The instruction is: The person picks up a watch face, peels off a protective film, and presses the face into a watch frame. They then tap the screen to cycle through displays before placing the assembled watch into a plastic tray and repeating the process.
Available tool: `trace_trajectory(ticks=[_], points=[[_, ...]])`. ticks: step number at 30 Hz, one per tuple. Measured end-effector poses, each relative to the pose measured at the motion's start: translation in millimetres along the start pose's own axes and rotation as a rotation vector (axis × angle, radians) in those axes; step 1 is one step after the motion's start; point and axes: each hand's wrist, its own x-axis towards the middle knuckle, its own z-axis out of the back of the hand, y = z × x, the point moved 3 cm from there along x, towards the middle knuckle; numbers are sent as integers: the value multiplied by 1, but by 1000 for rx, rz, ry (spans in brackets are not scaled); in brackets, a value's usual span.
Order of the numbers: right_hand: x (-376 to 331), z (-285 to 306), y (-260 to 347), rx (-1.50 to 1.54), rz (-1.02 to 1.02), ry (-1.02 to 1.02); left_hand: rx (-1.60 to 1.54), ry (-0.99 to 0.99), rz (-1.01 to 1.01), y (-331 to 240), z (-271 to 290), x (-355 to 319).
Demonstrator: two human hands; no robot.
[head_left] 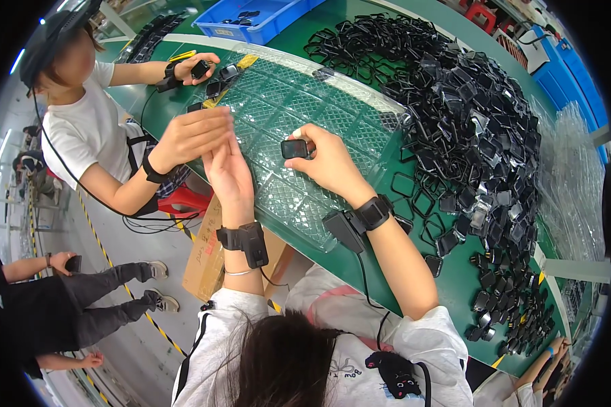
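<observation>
My right hand (pixel 327 161) pinches a small black smartwatch body (pixel 294 149) between thumb and fingers, its dark screen facing up. It is above a clear plastic blister tray (pixel 305 197) with square compartments. My left hand (pixel 232 175) is turned palm up at the tray's left edge and shows nothing in the palm. A co-worker's hand (pixel 195 136) overlaps its fingers and hides part of them. The co-worker's other hand (pixel 198 70) holds a similar black watch body (pixel 200 68). A few more watch bodies (pixel 222 81) lie at the tray's far left corner.
A large heap of black frames and watch parts (pixel 461 115) covers the right of the green table (pixel 400 271). Smaller black pieces (pixel 512 305) lie nearer. Clear trays (pixel 570 176) are stacked at the right edge. A blue bin (pixel 258 27) stands at the back, a cardboard box (pixel 207 254) below.
</observation>
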Motion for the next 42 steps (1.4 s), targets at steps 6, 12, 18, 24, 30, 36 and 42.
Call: trace_trajectory(ticks=[6, 12, 18, 24, 30, 36, 42], points=[[1, -1, 0, 3, 3, -3, -21, -108, 109, -1, -3, -4], [1, 0, -1, 39, -41, -67, 687, 531, 164, 10, -43, -23], [3, 0, -5, 69, -29, -100, 769, 608, 104, 14, -46, -26], [4, -1, -3, 143, -50, -74, 696, 449, 384, 16, -39, -23], [1, 0, 1, 164, -91, -49, 669, 377, 389, 16, -36, -22], [1, 1, 0, 163, -127, -32, 532, 84, 250, 11, -23, -16], [2, 0, 2, 158, -102, 0, 345, -117, 139, 6, -10, -8]])
